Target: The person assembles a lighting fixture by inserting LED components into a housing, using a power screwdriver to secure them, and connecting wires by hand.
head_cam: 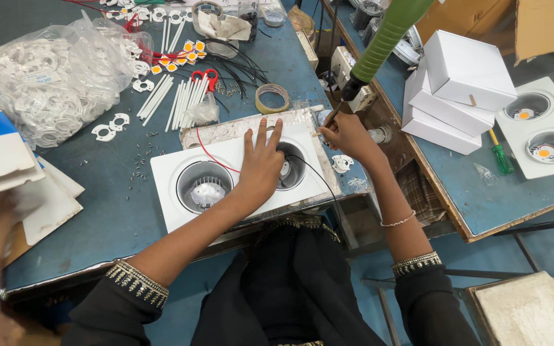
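Left hand flat on white twin-light housing (fingers spread).

A twin-hole lamp housing lies on the worktop at its near edge. Behind it lie a tape roll and thin rods; to its left, a bag of rings. Stacked boxes sit right, on another bench.

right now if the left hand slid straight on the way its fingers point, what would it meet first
The left hand lies flat on the white twin-socket fixture, fingers pointing up the table. Straight on, it would first meet the clear plastic sheet, then probably the tape roll.
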